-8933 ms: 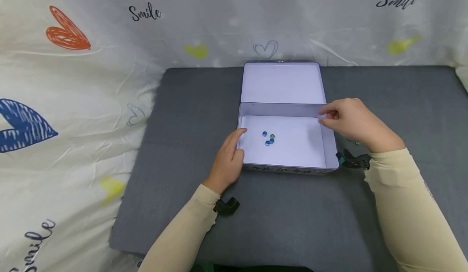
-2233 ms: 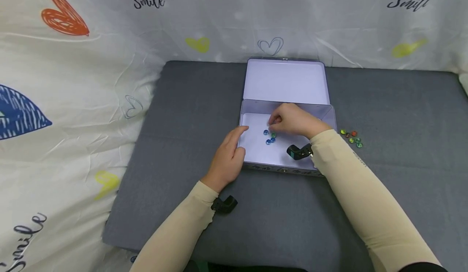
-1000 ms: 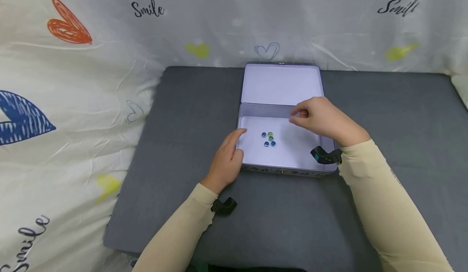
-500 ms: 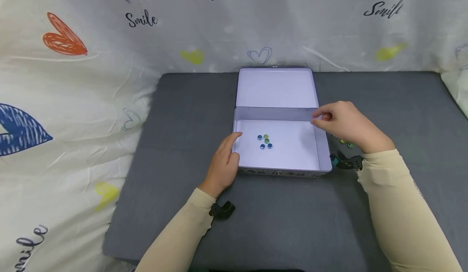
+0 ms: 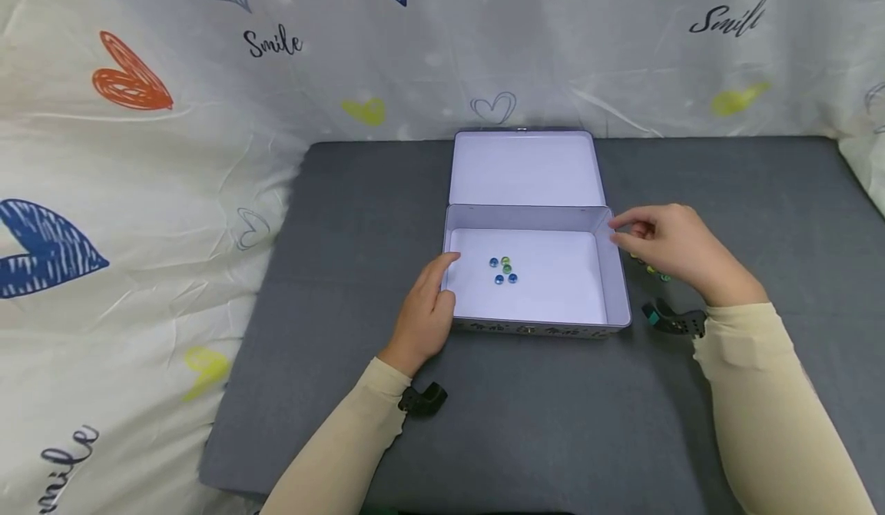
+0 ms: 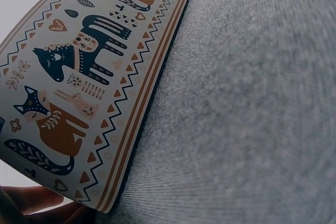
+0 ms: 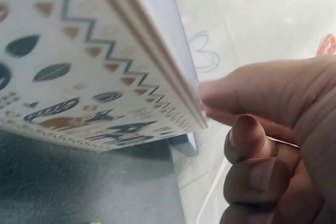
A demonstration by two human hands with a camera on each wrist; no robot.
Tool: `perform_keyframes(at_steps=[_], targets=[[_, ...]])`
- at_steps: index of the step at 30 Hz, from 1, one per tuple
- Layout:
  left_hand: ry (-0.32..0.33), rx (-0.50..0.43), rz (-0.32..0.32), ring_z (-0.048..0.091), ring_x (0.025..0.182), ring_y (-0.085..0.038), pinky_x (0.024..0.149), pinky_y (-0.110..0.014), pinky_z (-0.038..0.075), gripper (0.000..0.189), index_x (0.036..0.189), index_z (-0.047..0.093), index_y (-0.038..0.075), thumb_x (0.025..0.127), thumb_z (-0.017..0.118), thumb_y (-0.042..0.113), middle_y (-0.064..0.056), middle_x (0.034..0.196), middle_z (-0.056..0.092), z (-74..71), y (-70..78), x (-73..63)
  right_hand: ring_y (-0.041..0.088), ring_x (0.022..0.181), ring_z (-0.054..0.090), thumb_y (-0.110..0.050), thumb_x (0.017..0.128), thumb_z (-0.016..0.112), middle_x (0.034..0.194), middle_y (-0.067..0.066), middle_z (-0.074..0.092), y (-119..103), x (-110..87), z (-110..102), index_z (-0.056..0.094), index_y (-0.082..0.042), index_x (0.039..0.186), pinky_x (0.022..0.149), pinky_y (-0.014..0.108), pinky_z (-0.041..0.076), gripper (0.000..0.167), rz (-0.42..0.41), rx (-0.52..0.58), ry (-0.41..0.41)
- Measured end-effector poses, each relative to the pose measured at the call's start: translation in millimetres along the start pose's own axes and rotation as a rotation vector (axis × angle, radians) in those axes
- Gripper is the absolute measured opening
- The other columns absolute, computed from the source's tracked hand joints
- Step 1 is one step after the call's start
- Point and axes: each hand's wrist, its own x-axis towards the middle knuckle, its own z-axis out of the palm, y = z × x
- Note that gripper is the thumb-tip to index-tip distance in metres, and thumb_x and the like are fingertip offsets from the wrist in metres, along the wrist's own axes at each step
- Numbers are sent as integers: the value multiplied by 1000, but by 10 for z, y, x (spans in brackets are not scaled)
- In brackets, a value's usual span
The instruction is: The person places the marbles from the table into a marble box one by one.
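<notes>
A rectangular tin box (image 5: 608, 284) stands on the grey table, its lid (image 5: 527, 167) folded back. Inside lie three blue marbles (image 5: 512, 278) and two greenish marbles (image 5: 507, 269). My left hand (image 5: 423, 319) rests against the box's left side, fingers fairly straight, a fingertip on the rim. Part of its fingers (image 6: 37, 199) shows at the box end in the left wrist view. Just past the right rim hovers my right hand (image 5: 684, 250), thumb and index finger apart and the others curled loosely; nothing shows between them. Beneath it are more marbles (image 5: 664, 277), partly hidden.
Grey cloth (image 5: 346, 223) covers the table. A white curtain (image 5: 415, 61) printed with hearts hangs along the back and left. Dark wrist mounts (image 5: 423, 400) sit at both wrists. The box's printed front (image 6: 79, 77) fills much of the left wrist view.
One more marble, yellow-green, lies in the box than 8.9 s ago. My right hand has moved from above those marbles rightward, out over the right rim. The left hand stays put.
</notes>
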Motion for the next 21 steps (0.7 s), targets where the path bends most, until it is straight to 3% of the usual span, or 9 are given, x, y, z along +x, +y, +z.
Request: perform_keyframes(at_steps=[11, 21], targets=[[4, 2, 16, 45, 149, -22, 118, -50, 40, 59, 152, 51, 13, 95, 41, 0, -13, 160, 48, -4, -8, -5, 12, 54, 46, -15, 97, 69, 73, 3, 58, 131, -55, 22, 76, -3, 116, 58, 28, 38, 24, -32, -3, 74], [-1, 2, 3, 45, 149, -22, 118, -51, 41, 60, 153, 51, 14, 96, 39, 3, -12, 161, 48, 2, 17, -9, 15, 54, 46, -14, 97, 68, 71, 2, 59, 408, -24, 53, 73, 5, 119, 56, 30, 38, 30, 9, -80, 4]])
